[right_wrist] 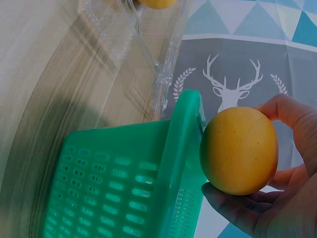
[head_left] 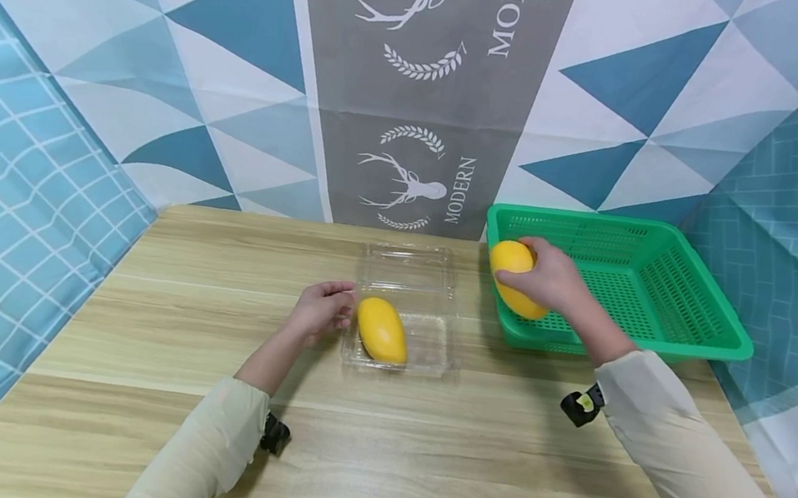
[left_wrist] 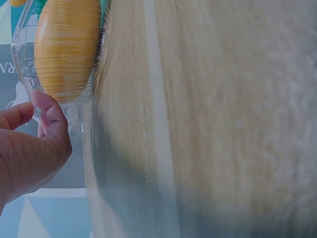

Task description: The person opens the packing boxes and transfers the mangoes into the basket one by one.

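A clear plastic clamshell box (head_left: 432, 342) lies on the table with its lid folded back. One yellow mango (head_left: 382, 329) rests in its left half. At the box's left rim, my left hand (head_left: 323, 310) pinches the edge between thumb and fingers, as the left wrist view shows beside the mango (left_wrist: 68, 49). My right hand (head_left: 550, 277) grips a second mango (head_left: 511, 257) over the left rim of the green basket (head_left: 689, 348). In the right wrist view this mango (right_wrist: 239, 150) sits between thumb and fingers, just beside the basket's edge (right_wrist: 185, 119).
The green basket, with slotted walls, stands at the back right of the wooden table (head_left: 371, 464). A patterned cloth backdrop (head_left: 427, 93) rises behind the table's far edge. Blue tiled-print cloth (head_left: 8, 172) hangs at the left.
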`<state>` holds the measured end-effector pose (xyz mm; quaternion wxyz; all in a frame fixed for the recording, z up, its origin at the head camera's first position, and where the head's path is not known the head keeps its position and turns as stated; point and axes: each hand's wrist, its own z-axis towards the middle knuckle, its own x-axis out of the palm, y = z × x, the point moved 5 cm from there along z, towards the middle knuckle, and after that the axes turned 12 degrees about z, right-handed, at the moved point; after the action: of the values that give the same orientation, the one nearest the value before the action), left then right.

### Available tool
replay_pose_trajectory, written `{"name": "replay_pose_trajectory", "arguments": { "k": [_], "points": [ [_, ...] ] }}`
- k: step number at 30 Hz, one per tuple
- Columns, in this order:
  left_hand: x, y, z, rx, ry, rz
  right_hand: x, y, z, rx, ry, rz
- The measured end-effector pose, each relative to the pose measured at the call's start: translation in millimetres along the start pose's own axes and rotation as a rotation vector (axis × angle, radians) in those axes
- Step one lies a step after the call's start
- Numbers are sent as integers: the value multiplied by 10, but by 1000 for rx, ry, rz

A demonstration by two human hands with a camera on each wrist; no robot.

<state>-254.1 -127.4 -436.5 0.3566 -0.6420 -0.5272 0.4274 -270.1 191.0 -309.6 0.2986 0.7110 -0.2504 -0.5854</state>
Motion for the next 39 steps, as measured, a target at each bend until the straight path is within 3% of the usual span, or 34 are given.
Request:
{"name": "replay_pose_trajectory", "arguments": {
  "k": [39],
  "points": [
    [21, -11, 4, -1, 17, -8, -250, -298, -10, 60, -13, 12]
  ]
}}
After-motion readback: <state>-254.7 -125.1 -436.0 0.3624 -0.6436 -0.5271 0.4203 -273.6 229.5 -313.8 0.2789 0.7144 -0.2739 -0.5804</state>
